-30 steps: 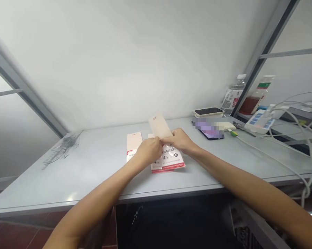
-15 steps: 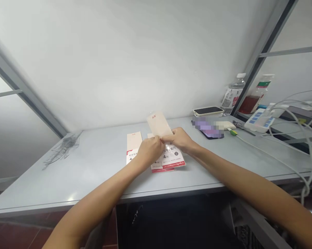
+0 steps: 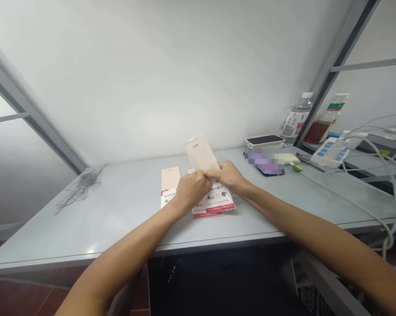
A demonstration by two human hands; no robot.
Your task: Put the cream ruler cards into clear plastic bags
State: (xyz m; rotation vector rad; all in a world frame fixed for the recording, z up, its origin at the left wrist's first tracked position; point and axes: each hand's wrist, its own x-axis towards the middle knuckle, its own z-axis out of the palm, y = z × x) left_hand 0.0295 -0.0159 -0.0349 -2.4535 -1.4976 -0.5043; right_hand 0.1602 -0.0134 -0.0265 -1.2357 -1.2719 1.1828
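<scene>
A pale pink ruler set packet (image 3: 202, 153) in clear plastic, with a white and red printed lower part, is tilted up above the desk. My left hand (image 3: 194, 188) is closed on its middle, thumb and fingers pinched together. Beside it, my right hand (image 3: 230, 175) grips the packet's right edge, the thumb meeting the left fingers. A second packet (image 3: 207, 215) lies partly hidden underneath. To the left, another ruler set packet (image 3: 171, 177) lies flat, partly covered by my left hand. Whatever sits between the pinched fingertips is hidden.
The grey desk (image 3: 128, 210) meets a white wall behind. On the right are a phone (image 3: 265, 141), a blurred purple item (image 3: 265, 163), a key bunch (image 3: 303, 158), a water bottle (image 3: 297, 120), a bottle of red liquid (image 3: 326, 120) and tangled white cables (image 3: 390, 210).
The clear plastic at the top of the held packet stands slightly higher and sticks out further past the pink card. Both hands stay pinched in nearly the same place.
</scene>
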